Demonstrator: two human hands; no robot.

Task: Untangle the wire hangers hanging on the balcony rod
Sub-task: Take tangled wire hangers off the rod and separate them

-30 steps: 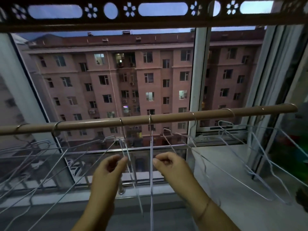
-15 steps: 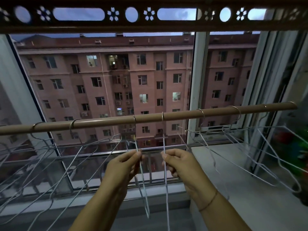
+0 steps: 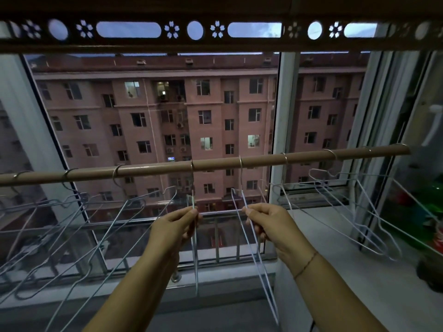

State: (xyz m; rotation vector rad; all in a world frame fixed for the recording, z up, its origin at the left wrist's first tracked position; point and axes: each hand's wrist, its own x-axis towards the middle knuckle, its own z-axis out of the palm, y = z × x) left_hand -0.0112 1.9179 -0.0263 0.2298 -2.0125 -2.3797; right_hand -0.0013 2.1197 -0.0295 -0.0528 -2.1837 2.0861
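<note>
A long rod runs across the balcony window, and all the wire hangers hang from it by their hooks.

The left hand pinches one hanger near its top, thumb and fingers closed on the wire. This hanger hangs straight down, side-on, and touches no other hanger.

The right hand pinches a second hanger the same way. It slants down toward the person. There is a clear gap between the two held hangers, so these two look free of each other. I think this pair is about done.

A lot is left to do. On the left, a bunch of hangers lies slanted, with wires crossing over one another near the necks. It looks like a real knot of wire. On the right, another bunch also crosses and leans out over the sill. I cannot tell just how many are caught in each bunch.

So I would say the job is in its early part: the middle two are apart, and both side bunches wait to be pulled loose, one hanger at a time.
</note>
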